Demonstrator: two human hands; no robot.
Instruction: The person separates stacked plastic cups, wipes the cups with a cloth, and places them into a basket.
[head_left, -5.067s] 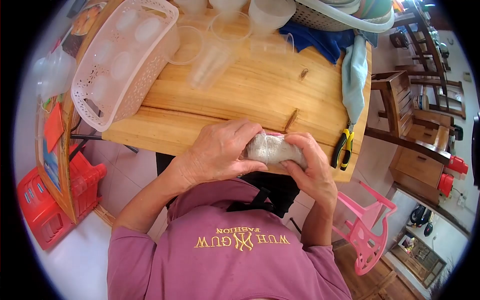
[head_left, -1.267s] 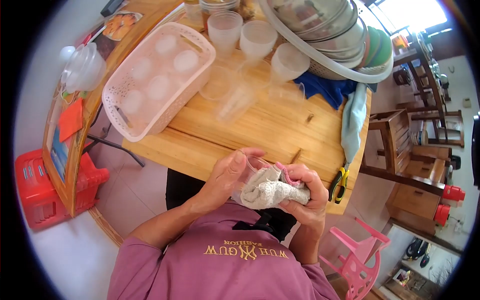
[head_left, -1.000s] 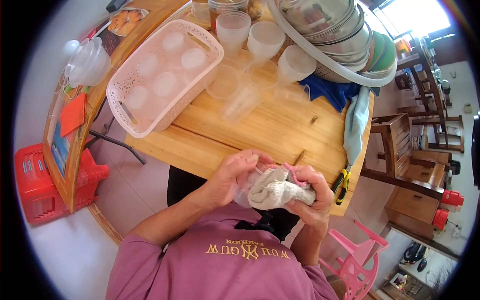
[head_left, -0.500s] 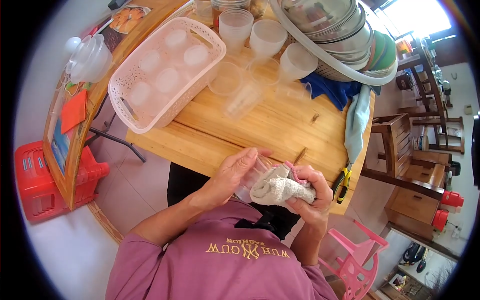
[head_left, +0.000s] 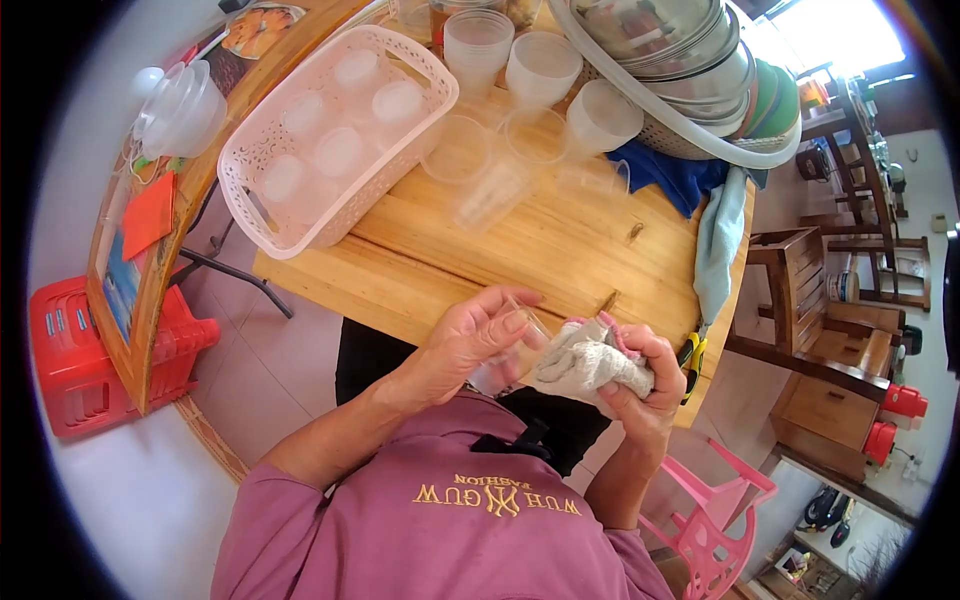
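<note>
My left hand [head_left: 472,338] is closed around a clear plastic cup [head_left: 508,362], held in front of my body just off the table's near edge. My right hand [head_left: 645,385] grips a bunched whitish cloth [head_left: 580,363] with a pink edge. Cloth and cup are side by side, with the cloth close to the cup's rim. On the wooden table [head_left: 440,265] beyond my hands lie several clear cups, among them a tipped one [head_left: 493,196]. A pink basket [head_left: 335,235] to the left contains several upside-down cups [head_left: 338,152].
Stacked clear containers [head_left: 543,68] stand at the back. Metal bowls [head_left: 690,60] fill a large basket at the back right. A blue cloth [head_left: 672,178], a light-blue cloth [head_left: 718,250] and yellow-black pliers [head_left: 690,365] lie along the right edge. A pink chair [head_left: 715,530] stands below.
My right hand has moved the cloth slightly right, away from the cup. My left hand still holds the cup, and the view has shifted a little.
</note>
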